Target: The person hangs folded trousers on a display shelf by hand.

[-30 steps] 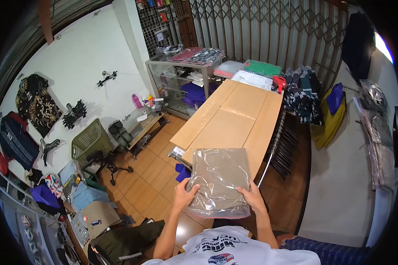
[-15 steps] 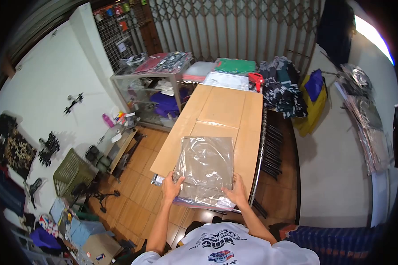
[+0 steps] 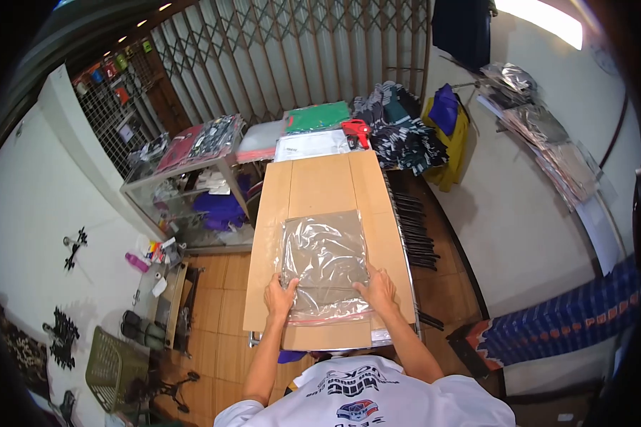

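Note:
A flat clear plastic bag with a folded grey-brown garment (image 3: 325, 249) inside lies on the cardboard-topped table (image 3: 324, 178), its reddish strip along the near edge. My left hand (image 3: 280, 294) grips the bag's left side near the lower corner, thumb on top and fingers at the edge. On the opposite side my right hand (image 3: 379, 290) pinches it the same way, its thumb pressing on the plastic. The fingers under the edges are partly hidden. Glare streaks the plastic.
A red tape dispenser (image 3: 356, 133), a green packet (image 3: 318, 117) and white packets (image 3: 310, 145) sit at the table's far end. To the left stands a glass display case (image 3: 185, 192). Dark hangers (image 3: 414, 228) line the table's right side. An olive basket (image 3: 110, 366) is lower left.
The bagged garment has moved forward from the table's near edge, so cardboard now shows below it. Both hands still hold its sides. My view has swung to the right.

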